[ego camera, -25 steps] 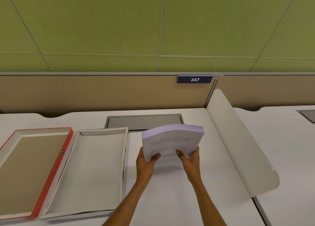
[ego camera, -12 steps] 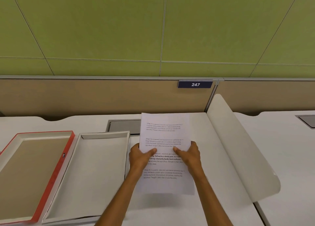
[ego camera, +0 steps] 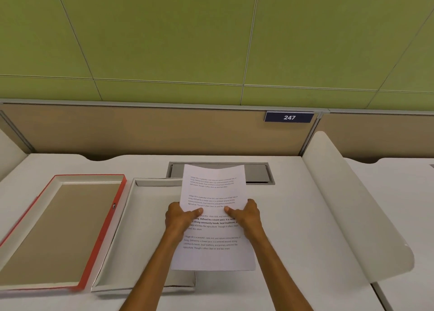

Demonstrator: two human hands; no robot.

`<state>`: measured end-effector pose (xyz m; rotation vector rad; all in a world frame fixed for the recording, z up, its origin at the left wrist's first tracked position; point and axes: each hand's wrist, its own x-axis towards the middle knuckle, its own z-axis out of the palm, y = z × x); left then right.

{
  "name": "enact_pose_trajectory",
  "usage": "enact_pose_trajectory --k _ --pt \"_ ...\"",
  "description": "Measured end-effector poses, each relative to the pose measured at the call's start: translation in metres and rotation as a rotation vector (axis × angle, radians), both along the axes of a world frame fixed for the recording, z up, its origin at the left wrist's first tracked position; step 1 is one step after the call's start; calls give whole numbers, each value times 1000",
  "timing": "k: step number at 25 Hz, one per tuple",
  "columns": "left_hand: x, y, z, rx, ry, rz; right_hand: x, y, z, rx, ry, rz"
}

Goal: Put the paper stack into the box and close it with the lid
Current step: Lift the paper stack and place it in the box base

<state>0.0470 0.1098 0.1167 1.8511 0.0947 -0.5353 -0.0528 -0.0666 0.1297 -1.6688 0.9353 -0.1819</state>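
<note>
The paper stack [ego camera: 212, 191], white with printed text on its top sheet, is held level above the desk. My left hand [ego camera: 179, 219] grips its left edge and my right hand [ego camera: 249, 216] its right edge, thumbs on top. The stack overlaps the right side of the open white box [ego camera: 145, 231], which lies on the desk left of centre and has nothing in it. The lid [ego camera: 103, 228], red-edged with a brown inner face, lies upside down to the left of the box.
A curved white divider [ego camera: 347, 207] rises along the desk's right side. A grey cable hatch [ego camera: 258, 172] sits at the back of the white desk [ego camera: 293, 228], below a beige partition with a "247" sign [ego camera: 289, 117].
The stack went from tilted up on edge to lying level in both hands, then shifted left until it overlaps the box's right side.
</note>
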Motion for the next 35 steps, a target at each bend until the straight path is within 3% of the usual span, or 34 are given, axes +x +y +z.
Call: enact_pose_trajectory --k 17,35 --pt "66 130 -15 58 20 64 80 127 -30 24 51 97" --pt "87 149 -63 172 60 42 107 162 -76 -43 139 110"
